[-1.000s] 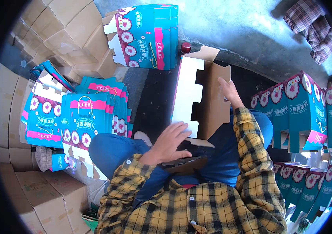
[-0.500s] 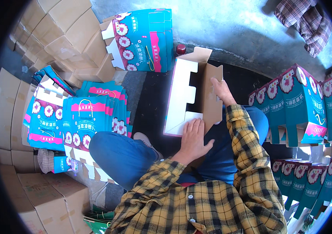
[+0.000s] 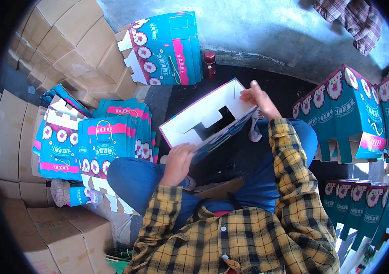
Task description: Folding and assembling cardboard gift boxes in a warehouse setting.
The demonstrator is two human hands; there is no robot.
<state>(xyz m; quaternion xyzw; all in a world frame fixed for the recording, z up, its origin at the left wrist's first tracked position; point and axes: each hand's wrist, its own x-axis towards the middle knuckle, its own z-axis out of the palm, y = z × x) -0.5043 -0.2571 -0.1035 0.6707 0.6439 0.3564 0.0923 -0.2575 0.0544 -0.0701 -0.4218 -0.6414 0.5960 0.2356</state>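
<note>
Above my lap, a cardboard gift box [image 3: 193, 122] is tilted diagonally. Its white inner side and notched flaps show, and its teal printed side faces toward my body. My left hand [image 3: 177, 165] grips the box's near left corner, fingers closed over the edge. At the box's upper right end, my right hand [image 3: 260, 101] has its fingers stretched against the edge and its thumb raised. Part of those fingers is hidden by the box. A brown cardboard piece [image 3: 222, 188] lies low between my legs.
Flat teal boxes [image 3: 107, 146] lie in piles to my left, with another stack [image 3: 165, 50] against the wall. Brown cartons [image 3: 73, 45] are heaped behind them. Formed teal boxes [image 3: 356, 114] stand in rows at the right. A dark red bottle [image 3: 209, 65] stands by the wall.
The box has turned from nearly upright to diagonal, hiding its brown panel. My left hand has moved left from its white flap to a corner; my right hand has loosened from the panel.
</note>
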